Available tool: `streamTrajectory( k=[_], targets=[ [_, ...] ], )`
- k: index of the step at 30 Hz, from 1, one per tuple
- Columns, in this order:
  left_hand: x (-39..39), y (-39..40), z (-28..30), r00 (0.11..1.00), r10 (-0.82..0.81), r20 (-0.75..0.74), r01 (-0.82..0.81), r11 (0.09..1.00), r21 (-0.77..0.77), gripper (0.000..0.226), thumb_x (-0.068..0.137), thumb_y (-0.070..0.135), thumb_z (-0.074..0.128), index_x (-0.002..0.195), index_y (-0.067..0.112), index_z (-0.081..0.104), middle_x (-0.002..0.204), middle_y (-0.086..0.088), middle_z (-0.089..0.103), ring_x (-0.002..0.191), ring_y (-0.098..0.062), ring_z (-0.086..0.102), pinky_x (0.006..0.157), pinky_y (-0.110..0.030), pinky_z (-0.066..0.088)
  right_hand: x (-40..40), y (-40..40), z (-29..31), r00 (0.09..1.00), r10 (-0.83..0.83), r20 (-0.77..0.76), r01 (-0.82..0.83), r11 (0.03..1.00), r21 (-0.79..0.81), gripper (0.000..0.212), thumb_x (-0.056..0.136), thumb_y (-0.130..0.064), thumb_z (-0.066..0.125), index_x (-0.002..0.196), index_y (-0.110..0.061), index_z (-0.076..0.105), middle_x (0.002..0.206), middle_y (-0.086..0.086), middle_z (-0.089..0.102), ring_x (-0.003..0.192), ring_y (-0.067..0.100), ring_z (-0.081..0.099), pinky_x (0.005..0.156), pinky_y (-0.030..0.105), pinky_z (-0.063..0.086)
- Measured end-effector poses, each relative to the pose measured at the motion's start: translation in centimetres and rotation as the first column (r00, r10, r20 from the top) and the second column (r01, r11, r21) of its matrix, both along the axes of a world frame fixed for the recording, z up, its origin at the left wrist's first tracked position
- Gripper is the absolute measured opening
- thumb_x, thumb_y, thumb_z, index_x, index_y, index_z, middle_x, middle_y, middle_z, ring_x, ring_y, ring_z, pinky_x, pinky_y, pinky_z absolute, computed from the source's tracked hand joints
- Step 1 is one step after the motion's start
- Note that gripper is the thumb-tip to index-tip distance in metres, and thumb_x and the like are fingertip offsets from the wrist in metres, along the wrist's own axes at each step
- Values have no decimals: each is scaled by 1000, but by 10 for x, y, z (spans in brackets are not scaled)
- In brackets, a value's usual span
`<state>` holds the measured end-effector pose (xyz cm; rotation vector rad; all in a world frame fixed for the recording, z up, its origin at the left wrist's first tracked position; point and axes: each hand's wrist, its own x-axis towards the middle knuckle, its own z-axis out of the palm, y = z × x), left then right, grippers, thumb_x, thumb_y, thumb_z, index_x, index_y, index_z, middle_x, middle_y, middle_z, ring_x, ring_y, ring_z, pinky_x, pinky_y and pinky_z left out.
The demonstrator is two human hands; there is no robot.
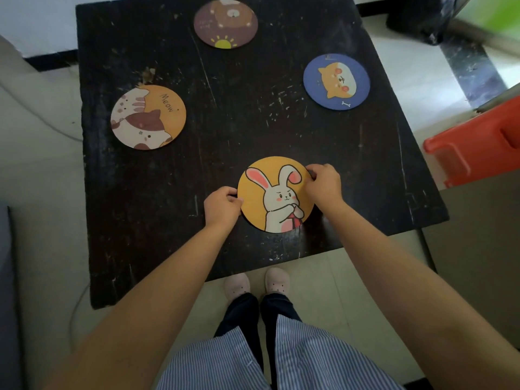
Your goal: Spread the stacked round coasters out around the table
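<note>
so, far left: cat coaster (148, 117) flat near the table's left edge, well apart from everything else, laid out as one station of a ring. next, toward the far edge, bear coaster (226, 23), also flat and alone. nearer, low and central, left hand (222, 207) curled at the left rim of the rabbit coaster (275, 194), fingertips pinched on the edge, not spread open. rabbit coaster flat on the dark table (157, 209), close to the near edge, caught between both hands (whether any more coasters lie beneath is impossible to tell from above). right hand (323, 183) likewise curled, fingers closed on the upper right rim. grip from opposite sides probably meant to square or nudge the disc into its final spot, completing the near side of the ring. furthest right, dog coaster (336, 81) flat toward the right edge, well clear of the hands. four discs showing, roughly evenly spaced around the top, so likely close to done. beyond the table's right corner, a red stool (475, 147) on the floor.
</note>
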<state>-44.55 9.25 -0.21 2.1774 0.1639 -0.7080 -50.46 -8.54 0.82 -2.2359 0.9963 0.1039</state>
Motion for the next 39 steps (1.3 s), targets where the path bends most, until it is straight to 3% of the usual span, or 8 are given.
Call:
streamTrajectory(
  k=[5, 10, 17, 23, 26, 29, 32, 39],
  targets=[
    [3, 0, 0, 999, -48, 9, 47, 997, 60, 22, 83, 9, 61, 105, 5, 61, 95, -15, 70, 76, -19, 62, 84, -40, 56, -1, -2, -1, 999, 34, -39, -34, 999, -1, 29, 87, -4, 50, 114, -4, 59, 118, 22, 55, 106, 35, 52, 89, 38, 45],
    [2, 3, 1, 996, -90, 9, 89, 991, 103, 25, 82, 10, 61, 107, 6, 61, 94, -14, 70, 83, -22, 65, 83, -37, 55, -5, -2, -6, 996, 74, -48, -74, 997, -5, 27, 89, -9, 50, 114, -5, 60, 111, 21, 57, 99, 32, 54, 78, 29, 41],
    [-1, 9, 2, 985, -167, 50, 155, 972, 179, 27, 83, 11, 60, 109, 4, 60, 96, -15, 70, 91, -25, 65, 83, -36, 51, -12, -2, -11, 988, 152, -26, -153, 987, -42, 24, 86, -9, 52, 107, -3, 63, 100, 19, 58, 90, 30, 55, 72, 29, 41],
    [-9, 12, 2, 932, -328, 156, 250, 891, 379, 35, 86, 22, 58, 118, 8, 54, 110, -13, 63, 101, -24, 58, 79, -33, 48, -22, 6, -14, 994, 106, -36, -109, 991, -81, 35, 88, -13, 52, 122, -3, 51, 116, 19, 55, 105, 33, 53, 88, 39, 46],
    [-22, 22, -7, 830, -481, 283, 308, 817, 487, 40, 88, 27, 52, 124, 10, 49, 126, -14, 52, 116, -27, 48, 90, -37, 46, -40, 20, -15, 983, 181, -32, -184, 960, -210, 32, 88, -14, 52, 118, -5, 52, 119, 20, 54, 106, 34, 49, 90, 43, 45],
    [-37, 40, -21, 728, -630, 269, 390, 704, 593, 50, 93, 31, 41, 137, 10, 34, 148, -14, 34, 138, -29, 26, 112, -43, 26, -61, 33, -23, 950, 310, -22, -301, 900, -315, 32, 85, -14, 57, 114, -1, 55, 121, 26, 56, 110, 41, 51, 93, 50, 43],
    [-47, 57, -31, 735, -634, 240, 400, 692, 601, 57, 94, 34, 36, 142, 9, 21, 154, -13, 19, 143, -27, 12, 117, -44, 10, -73, 37, -28, 941, 331, -71, -338, 906, -257, 40, 88, -16, 53, 125, -2, 47, 136, 27, 44, 124, 44, 42, 105, 54, 33],
    [-53, 62, -35, 744, -607, 281, 367, 722, 587, 59, 92, 36, 30, 142, 6, 21, 154, -14, 20, 143, -27, 13, 117, -43, 10, -72, 27, -22, 930, 362, -70, -368, 921, -127, 42, 92, -18, 47, 131, -3, 41, 147, 19, 32, 135, 36, 27, 113, 46, 24]
  ],
)
